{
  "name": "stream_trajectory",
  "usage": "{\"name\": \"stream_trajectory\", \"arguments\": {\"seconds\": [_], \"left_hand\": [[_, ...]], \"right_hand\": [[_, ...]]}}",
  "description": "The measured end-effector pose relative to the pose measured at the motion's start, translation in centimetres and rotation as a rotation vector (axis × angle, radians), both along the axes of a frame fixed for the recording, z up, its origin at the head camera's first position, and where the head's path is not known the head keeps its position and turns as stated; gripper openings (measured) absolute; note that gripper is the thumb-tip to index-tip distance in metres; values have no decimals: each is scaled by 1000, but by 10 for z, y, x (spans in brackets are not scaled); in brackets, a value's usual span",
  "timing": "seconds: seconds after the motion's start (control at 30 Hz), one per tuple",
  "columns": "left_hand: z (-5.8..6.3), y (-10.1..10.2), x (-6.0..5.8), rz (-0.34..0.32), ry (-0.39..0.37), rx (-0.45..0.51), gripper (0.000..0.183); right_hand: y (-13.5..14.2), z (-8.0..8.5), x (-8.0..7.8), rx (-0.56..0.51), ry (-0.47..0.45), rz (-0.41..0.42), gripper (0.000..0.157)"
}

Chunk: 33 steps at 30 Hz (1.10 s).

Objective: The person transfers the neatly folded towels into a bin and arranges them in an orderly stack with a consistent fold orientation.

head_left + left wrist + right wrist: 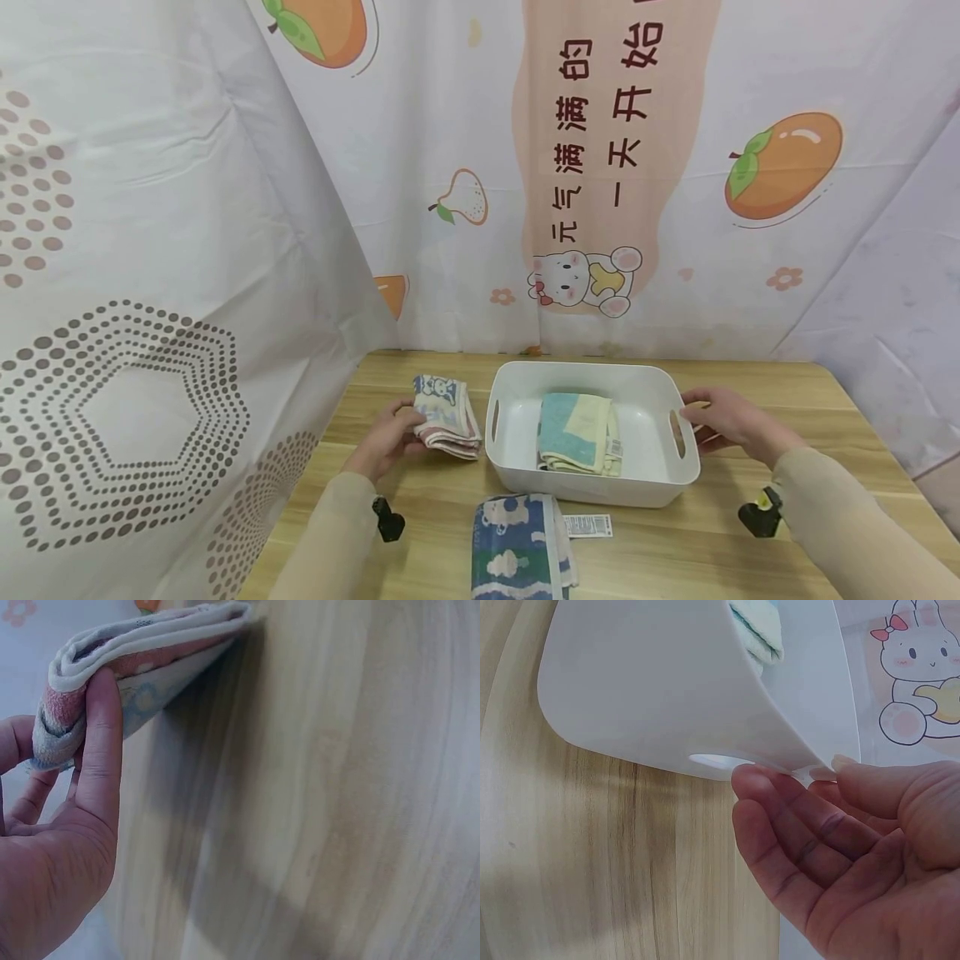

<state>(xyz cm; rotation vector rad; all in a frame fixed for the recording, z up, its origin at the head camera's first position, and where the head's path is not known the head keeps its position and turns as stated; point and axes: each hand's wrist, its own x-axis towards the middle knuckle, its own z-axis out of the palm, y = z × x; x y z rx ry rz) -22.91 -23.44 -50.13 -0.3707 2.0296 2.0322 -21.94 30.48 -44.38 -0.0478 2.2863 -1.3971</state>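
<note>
Pink-edged towel (pixel 448 415) is at the left of the white basket (pixel 592 489), folded small, with a thin strip of wood showing between the two. The left hand (pixel 390 433) pinches its near side, thumb on one face and fingers on the other, nearly closed around the folds. I cannot tell if the towel's low edge touches the bench (pixel 660 562).

The right hand (pixel 731 421) is half curled at the basket's right end. Its thumb is on the rim and its fingertips are by the slot (pixel 718 760), so it pinches the edge there.

Inside the basket lies a green and yellow towel (pixel 576 429), near the middle, with white floor showing on both sides. A blue towel (pixel 513 546) lies just in front of the basket, and a white tag (pixel 591 526) pokes out on its right. Wood shows from that tag across to the right sleeve (pixel 840 500). Behind the bench's back edge hangs a white cloth (pixel 450 108) with fruit pictures.
</note>
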Motion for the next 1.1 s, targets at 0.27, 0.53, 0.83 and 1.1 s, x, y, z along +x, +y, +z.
{"name": "stream_trajectory", "arguments": {"seconds": [0.27,0.53,0.83,1.1], "left_hand": [[13,-5,-4,16,34,14,49],[33,-9,-4,27,86,-5,48],[57,-4,-5,38,121,-31,41],[72,2,-6,24,154,-64,37]], "right_hand": [[1,-1,-1,-2,-4,2,48],[0,-1,-2,3,-5,1,47],[0,-2,-2,3,-7,-3,47],[0,-1,-2,16,-7,-1,49]]}}
